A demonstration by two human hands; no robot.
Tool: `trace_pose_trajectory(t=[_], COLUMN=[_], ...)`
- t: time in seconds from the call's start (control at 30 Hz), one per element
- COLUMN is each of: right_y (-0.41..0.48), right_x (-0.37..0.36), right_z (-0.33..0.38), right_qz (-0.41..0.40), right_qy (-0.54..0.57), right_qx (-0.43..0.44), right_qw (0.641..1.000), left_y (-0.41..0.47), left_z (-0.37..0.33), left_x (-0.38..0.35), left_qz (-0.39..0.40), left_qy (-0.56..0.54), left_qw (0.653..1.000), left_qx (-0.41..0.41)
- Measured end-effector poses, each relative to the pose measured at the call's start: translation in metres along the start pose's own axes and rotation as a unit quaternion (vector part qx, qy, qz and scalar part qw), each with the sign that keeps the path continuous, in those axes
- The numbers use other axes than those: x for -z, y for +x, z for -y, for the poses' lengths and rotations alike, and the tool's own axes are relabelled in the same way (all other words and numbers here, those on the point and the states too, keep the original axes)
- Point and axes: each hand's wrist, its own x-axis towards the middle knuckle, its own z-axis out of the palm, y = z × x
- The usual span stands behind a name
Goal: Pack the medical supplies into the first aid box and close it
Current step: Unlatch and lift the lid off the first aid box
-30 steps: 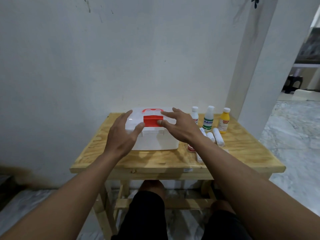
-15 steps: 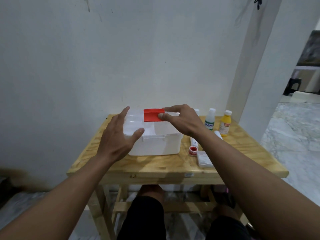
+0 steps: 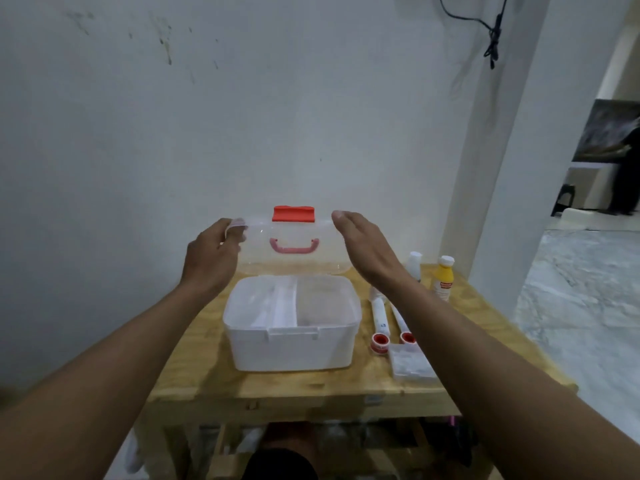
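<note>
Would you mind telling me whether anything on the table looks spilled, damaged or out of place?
Nothing stands out. The first aid box sits square with its lid raised, and the yellow bottle stands upright on the table.

You are in a home: a small wooden table (image 3: 311, 386) by a marked white wall (image 3: 207, 116), shiny stone floor (image 3: 581, 306) on the right, another room far right.
</note>
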Motion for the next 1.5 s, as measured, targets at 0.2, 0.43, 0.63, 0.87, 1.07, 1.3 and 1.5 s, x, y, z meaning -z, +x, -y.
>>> trace_pose_trajectory(t=[0.2,0.43,0.63,0.87,1.07,1.3,1.5], right_y=[-0.018,-0.023,-0.014,-0.011,-0.012,-0.012,-0.016], right_x=[-0.014,-0.017,-0.023,-0.024,-0.024,-0.023,-0.022], right_z=[-0.029,-0.047,-0.052,-0.054,-0.047,-0.050,-0.041], right_qz=[0.011,0.090,0.108,0.123,0.087,0.074,0.079], right_qy=[-0.002,-0.085,-0.127,-0.147,-0.147,-0.174,-0.162], right_qx=[-0.002,-0.047,-0.069,-0.108,-0.119,-0.131,-0.115], right_qw=[1.000,0.991,0.984,0.976,0.978,0.973,0.977], left_y=[0.026,0.040,0.033,0.029,0.033,0.020,0.001], left_z=[-0.005,0.003,0.024,0.037,0.041,0.030,0.026], left_x=[-0.008,-0.022,-0.031,-0.031,-0.027,-0.027,-0.013], left_qz=[0.020,0.067,0.079,0.155,0.195,0.241,0.280], left_qy=[-0.027,-0.064,-0.077,-0.062,-0.029,-0.040,0.078], left_qw=[0.995,0.981,0.974,0.954,0.933,0.915,0.944], left_qx=[0.095,0.170,0.196,0.250,0.300,0.322,0.159])
